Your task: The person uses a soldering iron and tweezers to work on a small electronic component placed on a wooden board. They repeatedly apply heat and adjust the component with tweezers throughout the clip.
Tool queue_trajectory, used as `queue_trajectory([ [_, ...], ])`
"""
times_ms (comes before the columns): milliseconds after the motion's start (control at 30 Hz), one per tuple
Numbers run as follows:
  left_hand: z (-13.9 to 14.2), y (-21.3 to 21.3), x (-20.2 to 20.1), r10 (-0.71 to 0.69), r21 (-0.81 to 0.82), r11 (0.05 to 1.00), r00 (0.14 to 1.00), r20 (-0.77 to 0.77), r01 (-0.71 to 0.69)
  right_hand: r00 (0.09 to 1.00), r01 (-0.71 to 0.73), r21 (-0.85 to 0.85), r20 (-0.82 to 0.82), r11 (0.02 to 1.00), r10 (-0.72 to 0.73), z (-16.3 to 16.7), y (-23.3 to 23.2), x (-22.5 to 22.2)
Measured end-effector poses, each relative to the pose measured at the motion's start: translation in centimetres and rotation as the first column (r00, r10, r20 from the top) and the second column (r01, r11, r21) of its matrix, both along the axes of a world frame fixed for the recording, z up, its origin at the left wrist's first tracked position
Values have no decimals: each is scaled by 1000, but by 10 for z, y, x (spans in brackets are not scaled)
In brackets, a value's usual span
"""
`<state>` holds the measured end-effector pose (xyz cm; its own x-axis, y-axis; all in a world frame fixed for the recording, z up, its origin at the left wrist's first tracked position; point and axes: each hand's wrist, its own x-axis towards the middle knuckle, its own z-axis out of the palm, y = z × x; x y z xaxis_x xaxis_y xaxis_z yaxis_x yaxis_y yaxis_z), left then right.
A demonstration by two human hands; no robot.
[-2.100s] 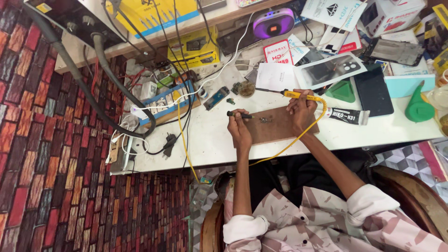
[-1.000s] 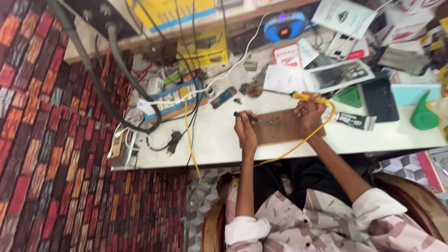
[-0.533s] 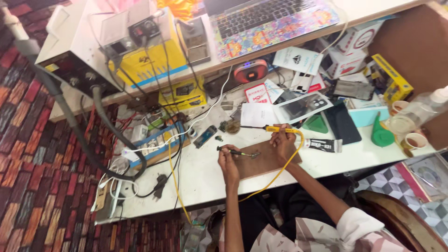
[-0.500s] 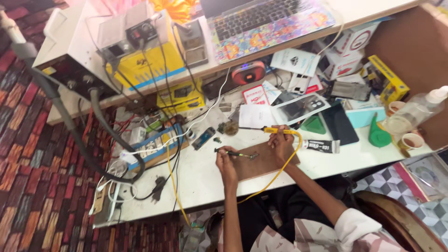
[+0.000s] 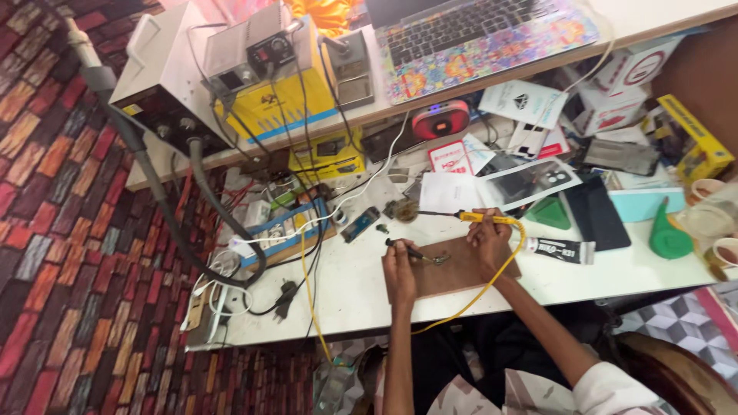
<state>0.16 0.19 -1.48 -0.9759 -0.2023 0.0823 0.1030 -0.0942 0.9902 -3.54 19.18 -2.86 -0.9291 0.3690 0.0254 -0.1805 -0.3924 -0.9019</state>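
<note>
Left hand (image 5: 400,270) pinches dark tweezers (image 5: 409,250) over wooden board (image 5: 453,267). Right hand (image 5: 489,240) closed around yellow soldering iron (image 5: 469,217).

The soldering iron (image 5: 477,219) in the right hand (image 5: 490,240) has a glossy yellow plastic handle and a dark metal tip, with a smooth yellow rubbery cord. The left hand (image 5: 399,269) grips slim dark tweezers (image 5: 411,251), seemingly metal. Both work over a matt brown wooden board (image 5: 453,269) lying on the smooth white laminate workbench (image 5: 346,284). Beside it lies a glossy tube (image 5: 560,250), a shiny green plastic bottle (image 5: 667,234) and white paper (image 5: 447,190). The floor looks like rough patterned carpet (image 5: 69,230).
</note>
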Motion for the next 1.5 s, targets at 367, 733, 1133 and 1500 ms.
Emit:
queue_trajectory([
  [367, -10, -3, 1, 18, 157, 988, 997, -75, -6, 1000, 17, -46, -10, 999, -17, -8, 4, 2],
  [733, -2, 0, -1, 7, 83, 997, 995, -97, 1, 997, -39, -81, -62, 996, 34, -1, 5, -2],
  [1133, -14, -2, -8, 10, 186, 982, 996, -94, 8, 996, 8, -25, -84, 1000, -10, -14, 29, 14],
  [1500, 52, -14, 31, -273, -738, 674, 933, -235, 11, 995, 49, -29, -80, 998, -51, -19, 24, 13],
])
